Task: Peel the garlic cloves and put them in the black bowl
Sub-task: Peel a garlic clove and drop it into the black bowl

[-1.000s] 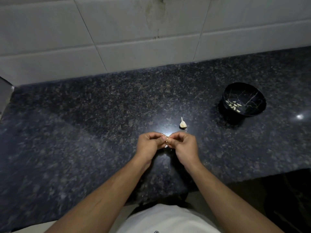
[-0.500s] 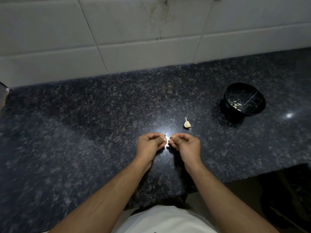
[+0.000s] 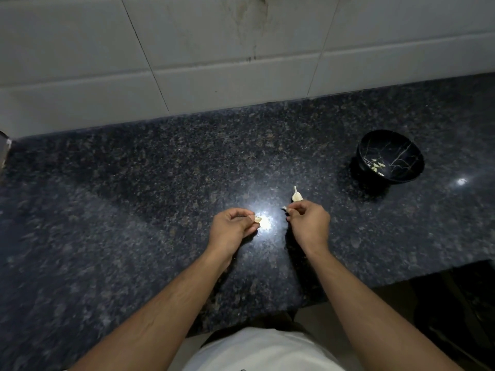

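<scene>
The left hand (image 3: pixel 232 228) pinches a clove (image 3: pixel 257 219) while the right hand (image 3: pixel 308 223) nips what looks like torn skin (image 3: pixel 284 208), so peeling seems underway; next, that clove must join the others in the black bowl (image 3: pixel 390 156) far right.

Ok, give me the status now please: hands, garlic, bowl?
Left hand pinching a clove. Right hand pinching a small pale scrap. Garlic remnant on counter. Black bowl holds peeled cloves, path clear.
</scene>
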